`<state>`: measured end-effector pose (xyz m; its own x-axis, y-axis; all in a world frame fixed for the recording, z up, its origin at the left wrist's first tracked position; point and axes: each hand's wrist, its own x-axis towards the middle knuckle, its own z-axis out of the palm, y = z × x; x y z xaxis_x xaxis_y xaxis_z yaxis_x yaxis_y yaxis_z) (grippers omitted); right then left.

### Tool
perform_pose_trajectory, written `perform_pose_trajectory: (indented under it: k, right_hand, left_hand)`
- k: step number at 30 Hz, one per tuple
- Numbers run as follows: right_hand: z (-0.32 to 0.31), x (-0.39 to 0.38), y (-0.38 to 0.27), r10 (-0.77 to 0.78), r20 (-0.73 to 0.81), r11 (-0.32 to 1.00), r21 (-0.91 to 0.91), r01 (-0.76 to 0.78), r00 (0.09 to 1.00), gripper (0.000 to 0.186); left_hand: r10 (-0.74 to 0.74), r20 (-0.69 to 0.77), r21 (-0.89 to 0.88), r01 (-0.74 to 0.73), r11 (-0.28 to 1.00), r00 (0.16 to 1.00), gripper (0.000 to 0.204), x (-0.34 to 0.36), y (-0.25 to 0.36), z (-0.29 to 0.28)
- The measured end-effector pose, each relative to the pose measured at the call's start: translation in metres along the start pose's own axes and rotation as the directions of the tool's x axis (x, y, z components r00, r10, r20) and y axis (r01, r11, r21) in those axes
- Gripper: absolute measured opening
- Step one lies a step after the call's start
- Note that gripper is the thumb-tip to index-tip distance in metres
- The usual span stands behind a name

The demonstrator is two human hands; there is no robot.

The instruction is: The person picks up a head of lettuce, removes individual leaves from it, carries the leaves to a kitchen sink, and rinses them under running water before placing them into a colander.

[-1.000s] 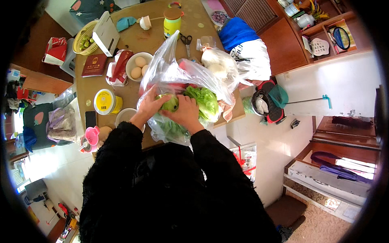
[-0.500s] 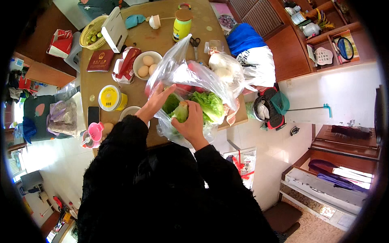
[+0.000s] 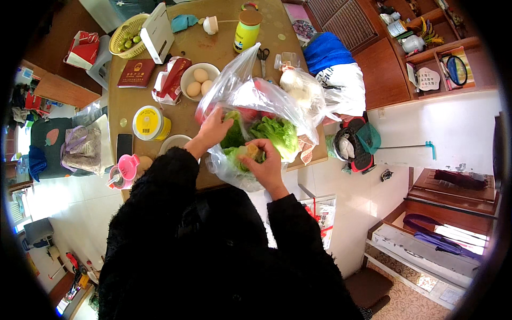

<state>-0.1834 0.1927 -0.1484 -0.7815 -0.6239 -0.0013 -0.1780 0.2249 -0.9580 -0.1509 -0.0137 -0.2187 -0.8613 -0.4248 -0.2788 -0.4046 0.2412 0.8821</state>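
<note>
My left hand point(image 3: 212, 129) grips the edge of an open clear plastic bag point(image 3: 232, 175) at the table's near edge, beside dark green leaves point(image 3: 233, 138). My right hand point(image 3: 264, 165) is closed round the pale, brownish stem end of a lettuce point(image 3: 252, 153) in the bag. A lighter leafy lettuce point(image 3: 277, 134) lies just behind it. Red items point(image 3: 248, 114) show partly through the plastic.
Around the bag on the table point(image 3: 125, 99) are an egg bowl point(image 3: 200, 80), a yellow tub point(image 3: 152, 122), a phone point(image 3: 125, 148), scissors point(image 3: 263, 57), a yellow jar point(image 3: 246, 33), a basket point(image 3: 130, 42) and bagged goods point(image 3: 333, 72). Wooden shelves point(image 3: 426, 42) stand right.
My right hand has moved right and down with the lettuce, turning its stem end up. My left hand has risen slightly to the right along the bag, and the gap between the hands has widened.
</note>
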Motion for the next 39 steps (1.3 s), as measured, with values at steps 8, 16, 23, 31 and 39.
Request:
perform_pose_trajectory:
  k: [8, 16, 23, 31, 39]
  right_hand:
    - [-0.018, 0.026, -0.023, 0.241, -0.132, 0.791, 0.601, -0.116, 0.962, 0.024]
    - [-0.028, 0.037, -0.007, 0.324, -0.211, 0.702, 0.707, -0.085, 0.922, 0.02]
    - [-0.039, 0.035, -0.007, 0.195, -0.101, 0.642, 0.765, -0.049, 0.976, 0.031]
    - [-0.061, 0.028, -0.01, 0.179, -0.189, 0.355, 0.928, 0.116, 0.966, 0.043]
    - [-0.081, 0.048, -0.035, 0.249, -0.235, 0.155, 0.967, 0.201, 0.939, 0.053]
  left_hand:
    - [0.114, 0.051, 0.272, -0.124, 0.954, 0.992, 0.059, -0.038, 0.03, -0.011]
    - [0.261, 0.446, 0.558, -0.494, 0.666, 0.856, 0.077, -0.064, 0.071, -0.055]
    - [0.334, 0.371, 0.551, -0.495, 0.672, 0.866, 0.086, -0.064, 0.051, -0.054]
    - [0.359, 0.336, 0.569, -0.491, 0.659, 0.871, 0.091, -0.059, 0.045, -0.053]
    - [0.462, 0.358, 0.716, -0.556, 0.421, 0.811, 0.06, -0.054, 0.031, -0.05]
